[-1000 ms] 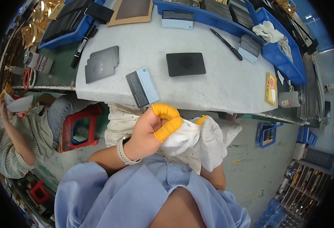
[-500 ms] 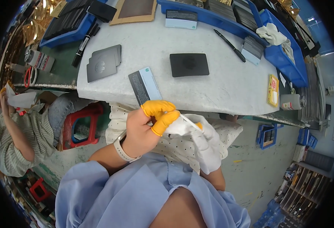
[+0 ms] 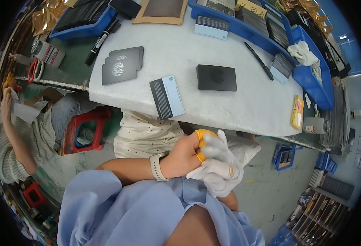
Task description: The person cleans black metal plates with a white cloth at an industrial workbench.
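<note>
My left hand (image 3: 185, 155), with yellow finger covers and a pale-strapped watch on its wrist, meets my right hand (image 3: 222, 170) just off the table's near edge. A white glove covers the right hand. Its fingers bend over the yellow-tipped fingers of the left, so both sets of fingertips are partly hidden. Whatever lies between them does not show. Closest on the table is a black and pale-blue card (image 3: 167, 97), lying tilted. Beyond it rest a black, card-sized block (image 3: 216, 78) and overlapping grey cards (image 3: 121, 69) with a round emblem.
The white-covered table (image 3: 229, 110) holds a black pen (image 3: 258, 60), a card stack (image 3: 281, 67) and a yellow packet (image 3: 297, 112). Blue bins (image 3: 318, 82) stand along its far and right sides. A marker (image 3: 100, 43) lies at left, where another person (image 3: 20, 139) sits by a red stool (image 3: 88, 127).
My hands have shifted right and down and closed together. The white strip seen between them before is hidden now. The view has turned slightly; the cards on the table keep their arrangement.
</note>
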{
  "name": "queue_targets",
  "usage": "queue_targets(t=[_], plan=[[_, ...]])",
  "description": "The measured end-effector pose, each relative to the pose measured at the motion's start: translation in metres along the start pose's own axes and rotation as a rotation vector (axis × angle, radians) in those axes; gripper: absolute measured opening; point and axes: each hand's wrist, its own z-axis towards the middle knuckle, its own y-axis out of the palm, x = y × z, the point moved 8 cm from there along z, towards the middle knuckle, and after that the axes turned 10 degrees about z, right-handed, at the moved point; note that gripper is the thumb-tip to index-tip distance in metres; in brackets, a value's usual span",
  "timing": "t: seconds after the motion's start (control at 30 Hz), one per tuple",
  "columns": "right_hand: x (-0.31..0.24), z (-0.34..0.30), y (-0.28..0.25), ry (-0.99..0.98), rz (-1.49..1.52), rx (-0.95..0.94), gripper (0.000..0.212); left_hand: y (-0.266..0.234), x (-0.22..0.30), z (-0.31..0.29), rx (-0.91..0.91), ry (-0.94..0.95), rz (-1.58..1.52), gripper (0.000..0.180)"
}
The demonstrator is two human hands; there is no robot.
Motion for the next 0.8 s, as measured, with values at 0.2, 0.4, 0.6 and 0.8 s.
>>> queue_targets(t=[0.2, 0.4, 0.6, 0.8], plan=[[-0.006, -0.002, -0.009, 0.104, 0.009, 0.138, 0.015, -0.026, 0.02, 0.016, -0.189, -0.03, 0.206, 0.03], [0.006, -0.026, -0.082, 0.272, 0.146, 0.663, 0.018, -0.108, 0.043, 0.026, 0.179, 0.361, 0.722, 0.04], [-0.003, -0.047, -0.152, 0.113, 0.209, 0.891, 0.035, -0.129, 0.04, 0.041, 0.134, 0.221, 1.168, 0.099], [-0.094, -0.03, -0.246, 0.146, -0.776, 0.85, 0.04, -0.118, 0.032, 0.056, 0.011, 0.191, 1.134, 0.098]])
